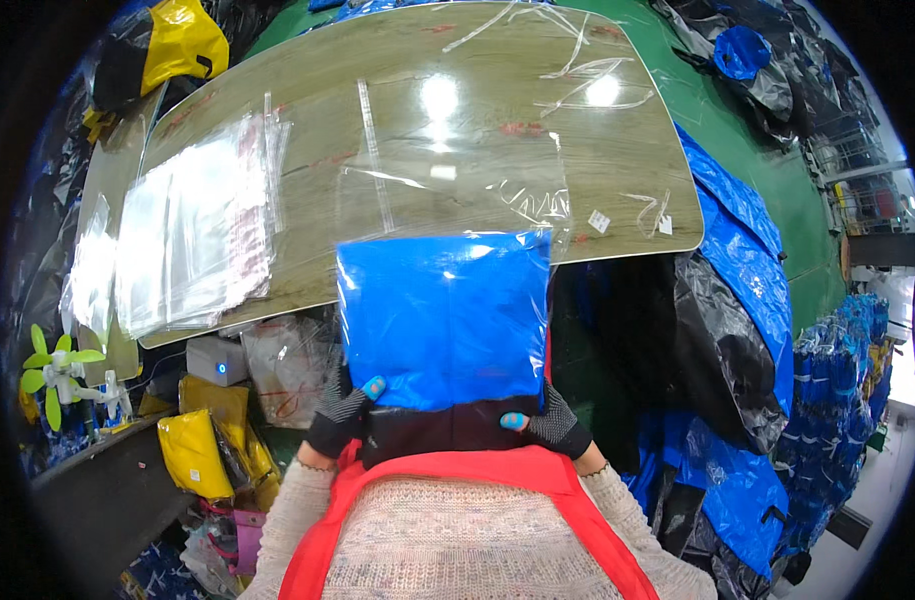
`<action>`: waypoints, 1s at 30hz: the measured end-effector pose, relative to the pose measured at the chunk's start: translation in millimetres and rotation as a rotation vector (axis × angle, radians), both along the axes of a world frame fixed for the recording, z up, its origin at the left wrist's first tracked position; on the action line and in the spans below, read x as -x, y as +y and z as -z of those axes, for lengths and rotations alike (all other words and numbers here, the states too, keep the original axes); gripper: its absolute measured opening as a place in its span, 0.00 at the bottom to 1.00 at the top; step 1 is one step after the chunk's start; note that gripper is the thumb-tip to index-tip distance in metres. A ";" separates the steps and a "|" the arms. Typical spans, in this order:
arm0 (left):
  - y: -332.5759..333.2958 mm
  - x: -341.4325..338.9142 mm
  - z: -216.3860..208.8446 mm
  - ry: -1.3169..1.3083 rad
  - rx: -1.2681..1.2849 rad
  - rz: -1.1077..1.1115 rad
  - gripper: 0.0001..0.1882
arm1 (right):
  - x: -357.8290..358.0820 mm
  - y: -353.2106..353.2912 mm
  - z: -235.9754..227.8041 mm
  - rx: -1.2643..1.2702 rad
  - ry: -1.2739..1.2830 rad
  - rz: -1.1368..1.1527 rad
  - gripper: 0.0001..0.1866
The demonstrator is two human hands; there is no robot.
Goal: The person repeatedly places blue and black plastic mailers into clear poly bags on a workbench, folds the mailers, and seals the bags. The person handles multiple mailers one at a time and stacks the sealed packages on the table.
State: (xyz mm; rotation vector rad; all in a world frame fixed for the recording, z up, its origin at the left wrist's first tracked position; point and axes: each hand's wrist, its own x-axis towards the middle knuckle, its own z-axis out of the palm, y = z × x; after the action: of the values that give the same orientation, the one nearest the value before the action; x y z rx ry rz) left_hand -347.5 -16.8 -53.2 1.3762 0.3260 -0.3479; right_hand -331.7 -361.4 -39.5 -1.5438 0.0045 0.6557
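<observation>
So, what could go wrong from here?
The blue-and-black bundle juts past the front edge of the table, so it might drop if the left hand or right hand loosened its grip. The clear film beyond the bundle could snag on the plastic strip. The stack of clear sleeves reaches near the edge and might slide if bumped.

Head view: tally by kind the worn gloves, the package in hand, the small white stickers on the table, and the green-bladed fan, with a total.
Left glove and right glove: 2
Blue-and-black package: 1
White stickers: 2
Green-bladed fan: 1
Total: 6
</observation>
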 end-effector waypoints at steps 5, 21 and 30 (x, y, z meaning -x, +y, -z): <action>23.4 -56.3 38.1 -0.162 -0.274 0.236 0.24 | -54.1 -27.3 14.1 0.041 0.091 -0.164 0.34; 5.5 -24.6 0.7 -0.265 0.179 -0.089 0.30 | -111.3 6.3 37.7 -0.013 0.072 0.300 0.31; -3.9 -13.5 15.6 -0.497 -0.687 -0.052 0.09 | -110.1 4.4 28.4 -0.030 -0.020 0.297 0.29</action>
State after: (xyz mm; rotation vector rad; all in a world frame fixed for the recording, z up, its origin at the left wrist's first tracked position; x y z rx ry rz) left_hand -333.9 -20.8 -68.7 2.0617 0.0592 0.1811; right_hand -221.6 -357.0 -67.9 -1.4830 0.2041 0.4025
